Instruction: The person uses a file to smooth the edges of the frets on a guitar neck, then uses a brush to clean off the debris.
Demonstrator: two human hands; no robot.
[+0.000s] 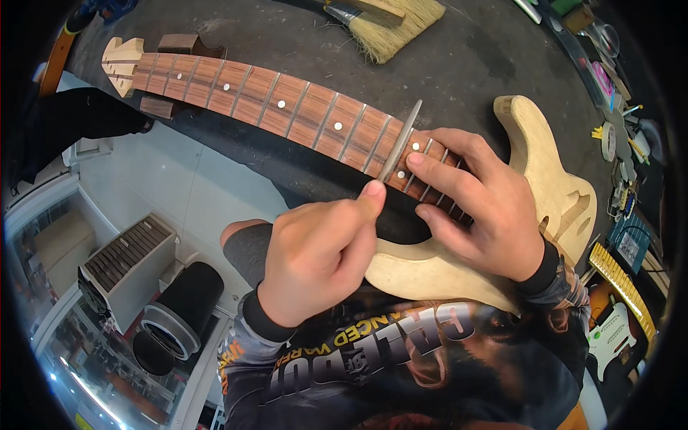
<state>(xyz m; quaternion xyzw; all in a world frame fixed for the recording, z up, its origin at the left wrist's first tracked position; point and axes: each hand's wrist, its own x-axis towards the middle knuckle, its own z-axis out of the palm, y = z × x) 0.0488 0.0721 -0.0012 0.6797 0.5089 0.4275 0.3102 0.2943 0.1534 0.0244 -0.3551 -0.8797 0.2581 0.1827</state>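
Note:
An electric guitar neck with a rosewood fretboard [247, 92] and white dot inlays runs from the upper left to the bare wooden guitar body [539, 132]. My left hand [319, 247] is closed around a slim, tapered metal file [403, 136], its thumb stretched along the lower end. The file lies across the fretboard, along or very close to one fret; which of the two cannot be made out. Spread over the body end of the fretboard is my right hand [476, 197], with fingertips touching the wood beside the file. The file's lower end is hidden in my left hand.
Dark wooden support blocks [179, 44] sit by the pale headstock [123, 64]. A wide bristle brush [394, 29] lies on the dark workbench [287, 39]. Tape and small tools line the right edge, near another guitar [613, 333]. A black bin [185, 304] stands at lower left.

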